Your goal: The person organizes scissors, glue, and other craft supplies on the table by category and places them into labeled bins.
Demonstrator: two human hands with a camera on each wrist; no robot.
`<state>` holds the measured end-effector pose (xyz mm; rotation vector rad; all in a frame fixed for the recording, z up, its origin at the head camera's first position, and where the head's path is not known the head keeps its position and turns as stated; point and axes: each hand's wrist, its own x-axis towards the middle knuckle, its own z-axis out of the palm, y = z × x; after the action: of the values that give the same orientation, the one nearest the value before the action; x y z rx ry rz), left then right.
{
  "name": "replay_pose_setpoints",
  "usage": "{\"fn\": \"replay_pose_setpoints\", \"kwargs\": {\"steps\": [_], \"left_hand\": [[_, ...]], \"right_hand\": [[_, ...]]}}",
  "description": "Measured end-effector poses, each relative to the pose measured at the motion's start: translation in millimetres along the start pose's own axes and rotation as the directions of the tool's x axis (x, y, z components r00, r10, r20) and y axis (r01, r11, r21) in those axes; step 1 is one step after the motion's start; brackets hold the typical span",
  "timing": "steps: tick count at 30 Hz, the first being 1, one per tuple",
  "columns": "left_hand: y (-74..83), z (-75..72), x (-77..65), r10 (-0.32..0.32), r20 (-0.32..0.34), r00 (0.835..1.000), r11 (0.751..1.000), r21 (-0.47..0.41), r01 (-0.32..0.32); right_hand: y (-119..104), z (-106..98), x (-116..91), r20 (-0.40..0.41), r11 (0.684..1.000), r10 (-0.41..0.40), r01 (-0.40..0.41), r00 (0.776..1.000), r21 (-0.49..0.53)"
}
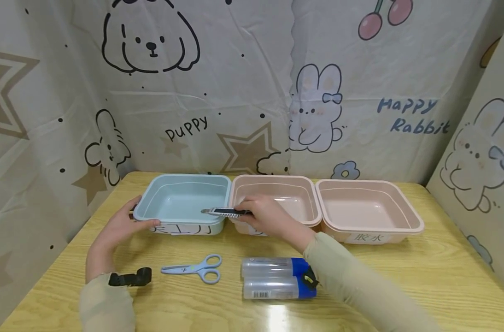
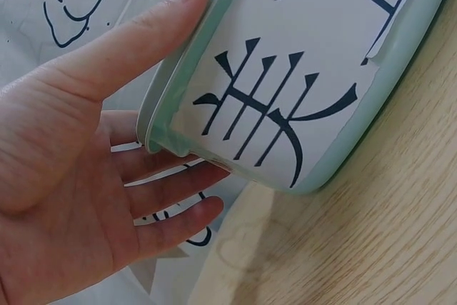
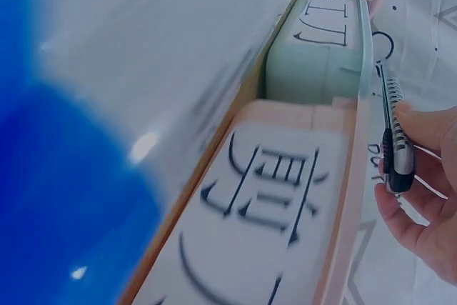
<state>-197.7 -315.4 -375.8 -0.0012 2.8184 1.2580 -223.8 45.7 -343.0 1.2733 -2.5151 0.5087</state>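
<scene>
In the head view, my right hand (image 1: 264, 214) pinches a black-and-silver utility knife (image 1: 227, 212) between thumb and fingers. Its tip points left, over the right part of the light-blue bin (image 1: 183, 219). The right wrist view shows the knife (image 3: 395, 130) held lengthwise above the bins' rims. At the blue bin's left front corner is my left hand (image 1: 121, 223), thumb on the front rim and fingers around the side. In the left wrist view, this hand (image 2: 93, 169) grips the corner beside a white label (image 2: 285, 98) with black characters.
Two pink bins, a middle one (image 1: 277, 178) and a right one (image 1: 370, 228), stand in a row with the blue bin. Blue scissors (image 1: 198, 268) lie on the wooden table (image 1: 185, 309). Two clear bottles with blue caps, one of them the nearer bottle (image 1: 277, 288), lie beside them.
</scene>
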Motion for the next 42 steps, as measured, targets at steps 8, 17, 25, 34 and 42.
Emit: {"fn": "replay_pose_setpoints", "kwargs": {"steps": [8,17,25,34,42], "left_hand": [[-1.3,0.0,0.8,-0.004,-0.008,1.0,1.0,0.013,0.004],[1.3,0.2,-0.3,-0.016,-0.005,1.0,1.0,0.022,0.016],[0.2,0.8,0.7,-0.03,-0.011,0.999,0.999,0.04,0.031],[1.6,2.3,1.8,-0.038,-0.011,0.999,0.999,0.033,0.039],[0.8,2.3,-0.2,-0.043,-0.006,0.999,0.999,0.028,0.043]], "right_hand": [[-18.4,17.6,36.0,0.081,0.999,0.04,-0.041,0.996,0.016],[-34.6,40.3,66.9,0.124,0.992,0.11,-0.117,0.986,0.05],[-38.3,58.1,79.1,0.19,0.978,0.205,-0.209,0.96,0.004],[-38.7,62.5,82.9,0.214,0.963,0.267,-0.264,0.94,-0.044],[-39.4,48.3,72.4,0.173,0.981,0.192,-0.193,0.966,-0.014]]}}
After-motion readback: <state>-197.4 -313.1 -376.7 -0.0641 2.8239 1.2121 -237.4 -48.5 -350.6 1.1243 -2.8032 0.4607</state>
